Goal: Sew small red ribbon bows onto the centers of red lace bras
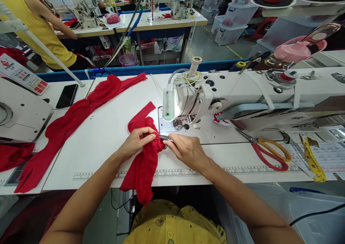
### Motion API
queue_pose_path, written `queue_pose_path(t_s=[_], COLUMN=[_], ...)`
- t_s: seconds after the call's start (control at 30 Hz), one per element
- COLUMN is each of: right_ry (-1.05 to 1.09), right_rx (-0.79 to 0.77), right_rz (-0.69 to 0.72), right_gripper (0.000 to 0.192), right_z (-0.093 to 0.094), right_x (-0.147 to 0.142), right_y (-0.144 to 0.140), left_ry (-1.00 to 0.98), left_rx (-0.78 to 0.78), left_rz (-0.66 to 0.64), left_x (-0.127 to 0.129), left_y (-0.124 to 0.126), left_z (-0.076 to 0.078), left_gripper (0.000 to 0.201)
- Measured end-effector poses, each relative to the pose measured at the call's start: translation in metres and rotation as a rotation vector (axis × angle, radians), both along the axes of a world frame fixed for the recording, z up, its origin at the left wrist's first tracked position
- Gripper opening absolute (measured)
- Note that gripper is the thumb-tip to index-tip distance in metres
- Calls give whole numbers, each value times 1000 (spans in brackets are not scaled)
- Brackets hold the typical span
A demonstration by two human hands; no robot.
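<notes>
We see two bare arms reaching forward over a white sewing table (107, 136). The left hand (136, 141) is closed in a pinch on the upper edge of a red lace garment piece (144, 157), thumb and fingers pressed on the fabric. The right hand (185, 150) is curled shut around a small metal thread snip (164, 137), whose tip meets the fabric right where the left fingers hold it. The two hands are almost touching.

The garment piece lies between and beneath the hands; its lower part hangs over the near table edge toward our lap, and a strip of it runs up beyond the left hand toward the needle plate (167, 125). Just beyond the hands stands the head of a white sewing machine (188, 96), its body stretching away past the right hand.

We judge the piece to be off the needle and at a trimming stage: it sits clear of the presser foot, and the snip is at its edge. Whether any thread has been cut yet we cannot tell.

Far out from the left hand lies a long heap of red fabric (72, 121), with a dark phone (67, 95) beyond it. Out from the right hand lie orange-handled scissors (269, 152) and a yellow tape measure (312, 161). Across the aisle, another person in a yellow top (40, 24) stands at another table.
</notes>
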State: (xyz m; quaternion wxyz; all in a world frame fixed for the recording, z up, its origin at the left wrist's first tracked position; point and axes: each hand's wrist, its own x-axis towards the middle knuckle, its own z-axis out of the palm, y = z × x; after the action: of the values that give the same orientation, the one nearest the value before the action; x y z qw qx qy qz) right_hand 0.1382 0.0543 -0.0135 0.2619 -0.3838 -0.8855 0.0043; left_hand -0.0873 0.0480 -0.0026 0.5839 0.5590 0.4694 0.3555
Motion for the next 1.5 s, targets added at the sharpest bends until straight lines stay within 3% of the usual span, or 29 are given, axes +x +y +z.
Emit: queue_pose_path(t_s=[0.43, 1.5], right_ry=[-8, 38], right_rx=[3, -175], right_rz=[-4, 32], right_gripper=[36, 36], right_z=[-1, 1], right_x=[-1, 1], right_y=[0, -3], left_ry=[5, 13], left_rx=[-10, -14], left_rz=[-9, -17], left_x=[0, 2], left_y=[0, 1], left_z=[1, 0], left_gripper=[24, 25])
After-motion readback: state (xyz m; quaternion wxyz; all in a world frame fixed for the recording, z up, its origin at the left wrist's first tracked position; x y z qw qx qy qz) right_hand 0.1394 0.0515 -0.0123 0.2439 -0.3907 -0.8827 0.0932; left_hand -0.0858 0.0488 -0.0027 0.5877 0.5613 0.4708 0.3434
